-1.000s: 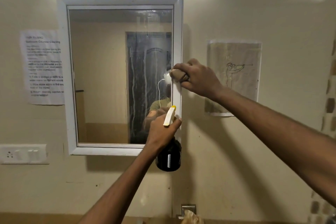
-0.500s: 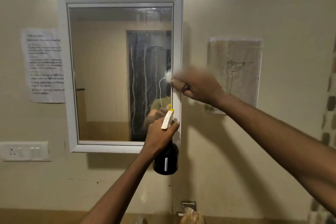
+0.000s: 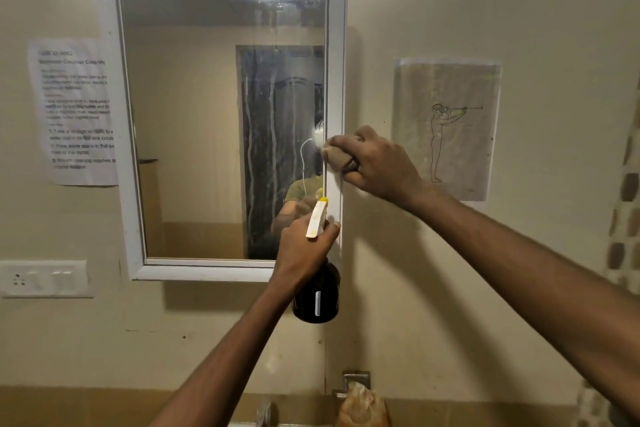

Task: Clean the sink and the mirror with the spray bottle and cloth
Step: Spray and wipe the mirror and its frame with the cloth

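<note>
A white-framed mirror (image 3: 194,121) hangs on the beige wall, with wet streaks running down its right half. My right hand (image 3: 377,163) grips a balled brown cloth (image 3: 337,156) and presses it against the mirror's right frame at mid height. Below it my left hand (image 3: 304,250) holds a dark spray bottle (image 3: 316,295) by the neck. Its white trigger head with a yellow nozzle points up toward the glass. The sink is out of sight below the frame.
A printed notice (image 3: 76,111) is taped left of the mirror and a line drawing (image 3: 446,128) right of it. A white switch plate (image 3: 43,279) sits at the lower left. A metal tap (image 3: 265,411) and a bagged holder (image 3: 360,402) show at the bottom edge.
My right hand has slid the cloth down the mirror's right frame. The left hand with the bottle has stayed near the mirror's lower right corner.
</note>
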